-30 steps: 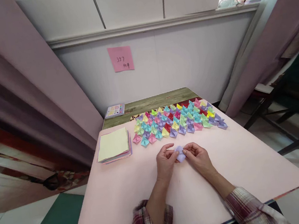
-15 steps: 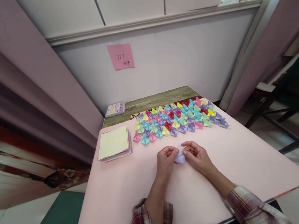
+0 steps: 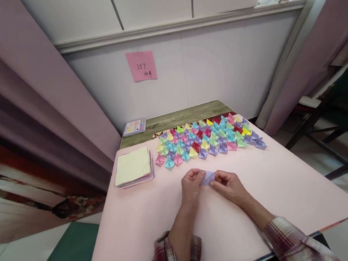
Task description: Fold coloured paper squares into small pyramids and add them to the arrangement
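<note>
Between my two hands is a small folded piece of lilac origami paper (image 3: 207, 178), held above the pink table covering (image 3: 233, 230). My left hand (image 3: 192, 186) pinches its left side between thumb and fingers. On the right side, my right hand (image 3: 230, 186) grips it, with the thumb low on the near edge and the fingers curled behind. The fingertips hide parts of the folds. Beyond my hands lie several rows of small folded paper boats (image 3: 202, 153) in many colours.
A stack of square paper (image 3: 133, 166), pale yellow on top, lies at the table's left. Behind it is a printed pack (image 3: 134, 127). A pink note (image 3: 141, 66) is stuck to the wall. At the right stands a dark chair (image 3: 346, 136).
The lilac paper has turned from a downward-pointing shape to a flatter, band-like one. My right fingers have curled in, and the right thumb has shifted to its lower edge.
</note>
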